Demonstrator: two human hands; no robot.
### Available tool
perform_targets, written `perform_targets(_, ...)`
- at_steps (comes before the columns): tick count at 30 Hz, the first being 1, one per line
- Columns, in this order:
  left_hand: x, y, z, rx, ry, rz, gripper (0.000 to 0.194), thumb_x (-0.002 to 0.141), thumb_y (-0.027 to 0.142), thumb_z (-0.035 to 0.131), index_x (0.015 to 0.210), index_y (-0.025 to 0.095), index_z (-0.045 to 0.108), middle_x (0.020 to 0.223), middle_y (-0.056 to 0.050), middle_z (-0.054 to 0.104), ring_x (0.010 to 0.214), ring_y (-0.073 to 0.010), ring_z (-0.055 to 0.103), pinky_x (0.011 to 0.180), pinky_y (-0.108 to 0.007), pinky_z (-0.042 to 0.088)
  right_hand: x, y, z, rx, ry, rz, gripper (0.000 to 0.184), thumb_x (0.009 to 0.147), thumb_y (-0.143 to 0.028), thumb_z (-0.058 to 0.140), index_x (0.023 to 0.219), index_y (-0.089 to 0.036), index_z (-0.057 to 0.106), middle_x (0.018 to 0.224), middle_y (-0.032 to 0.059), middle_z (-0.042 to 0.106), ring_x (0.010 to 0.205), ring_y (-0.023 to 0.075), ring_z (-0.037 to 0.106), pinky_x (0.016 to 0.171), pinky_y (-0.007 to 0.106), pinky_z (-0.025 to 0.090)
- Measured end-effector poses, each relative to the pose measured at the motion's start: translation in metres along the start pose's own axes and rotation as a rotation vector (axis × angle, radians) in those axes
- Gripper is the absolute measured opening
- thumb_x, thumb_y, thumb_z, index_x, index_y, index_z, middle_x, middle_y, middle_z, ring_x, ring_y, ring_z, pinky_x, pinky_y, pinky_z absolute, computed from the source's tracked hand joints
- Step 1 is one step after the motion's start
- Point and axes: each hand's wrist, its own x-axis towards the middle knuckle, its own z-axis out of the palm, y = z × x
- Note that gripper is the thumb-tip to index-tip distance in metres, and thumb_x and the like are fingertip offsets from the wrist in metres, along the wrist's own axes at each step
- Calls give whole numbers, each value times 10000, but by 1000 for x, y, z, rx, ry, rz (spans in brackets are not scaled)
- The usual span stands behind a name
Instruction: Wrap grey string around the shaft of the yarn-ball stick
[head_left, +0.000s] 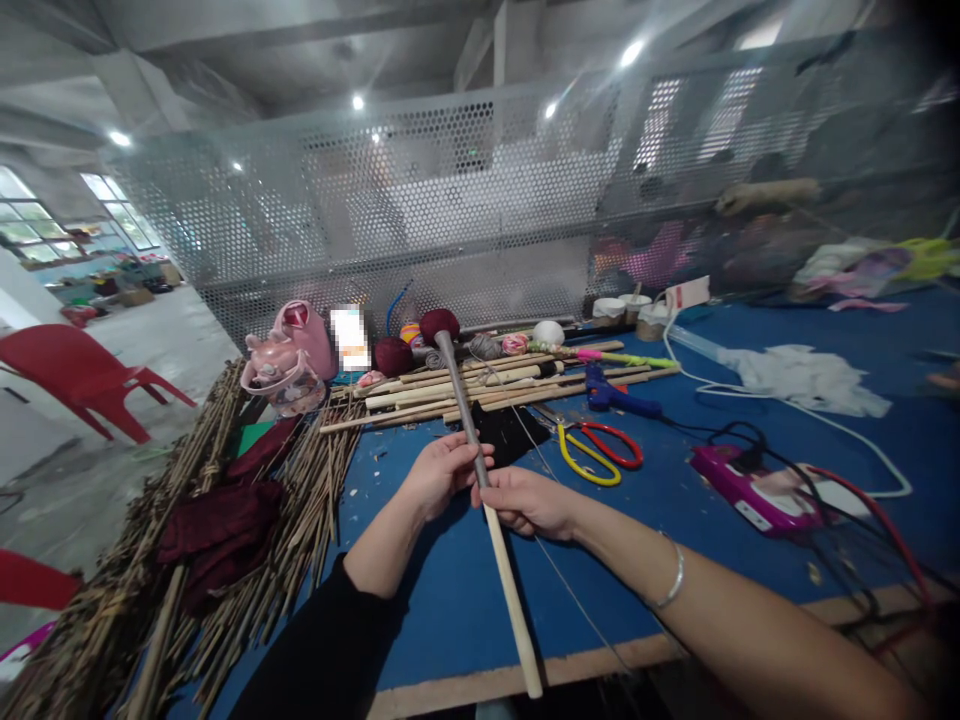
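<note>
A long wooden stick (512, 600) runs from the table's near edge up to a dark red yarn ball (439, 324) at its far tip. Its upper half is wound in grey yarn. My left hand (442, 472) is closed round the grey part from the left. My right hand (529, 501) grips the stick just below, where the bare wood starts. A thin grey yarn strand (525, 425) runs from the hands back toward the stick pile.
On the blue table (660, 540) lie a row of sticks (495, 385), yarn balls, a blue glue gun (611, 394), scissors (600, 452) and a pink iron (739, 480) with cables. Thin twigs and dark red cloth (225, 520) are heaped at left. A perforated metal screen stands behind.
</note>
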Motion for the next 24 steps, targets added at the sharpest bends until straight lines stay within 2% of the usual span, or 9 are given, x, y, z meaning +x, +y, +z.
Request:
perform_targets(2, 0, -3, 1, 74, 55, 37, 343, 625, 299, 674, 898, 131, 554, 754, -55, 610, 618, -108, 567, 536, -206, 432, 1, 1, 1, -54, 47, -30, 253, 765, -411, 509, 754, -164, 455, 410, -110, 274, 320, 33, 165, 305, 170, 109)
perform_targets(5, 1, -7, 4, 230, 156, 140, 348, 553, 294, 723, 802, 112, 560, 548, 39, 501, 460, -46, 452, 460, -168, 358, 3, 2, 5, -155, 127, -62, 307, 743, -415, 538, 641, -162, 396, 412, -106, 257, 344, 29, 174, 336, 184, 99)
perform_targets(7, 1, -7, 5, 282, 168, 170, 352, 537, 292, 729, 784, 105, 562, 499, 69, 438, 427, -30, 399, 438, -161, 321, 3, -1, 6, -182, 126, -96, 344, 714, -416, 574, 611, -155, 376, 447, -100, 250, 386, 25, 178, 368, 189, 101)
perform_targets(12, -2, -3, 5, 246, 143, 100, 446, 553, 339, 707, 904, 104, 564, 504, 84, 395, 418, -30, 366, 439, -174, 318, -1, -6, -3, -194, -68, -84, 341, 694, -419, 599, 773, -105, 492, 553, -69, 351, 442, 25, 221, 413, 199, 117)
perform_targets(16, -4, -3, 2, 243, 138, 74, 466, 547, 342, 709, 916, 101, 561, 495, 86, 385, 409, -25, 337, 424, -169, 294, 0, -3, -7, -241, -10, -76, 337, 711, -426, 574, 737, -97, 507, 493, -82, 302, 427, 30, 195, 411, 209, 104)
perform_targets(21, -2, -8, -3, 290, 109, 91, 402, 564, 361, 694, 855, 115, 569, 474, 83, 389, 398, -33, 340, 423, -176, 302, 1, -4, -1, -176, 28, -14, 279, 716, -384, 570, 739, -114, 504, 427, -103, 272, 367, 26, 172, 368, 202, 93)
perform_targets(24, -2, -12, -4, 363, 135, 107, 368, 594, 402, 659, 819, 129, 561, 488, 75, 407, 405, -46, 366, 428, -187, 320, 0, -7, 2, -150, 68, 8, 222, 722, -336, 565, 730, -127, 493, 405, -112, 263, 339, 21, 173, 344, 189, 95)
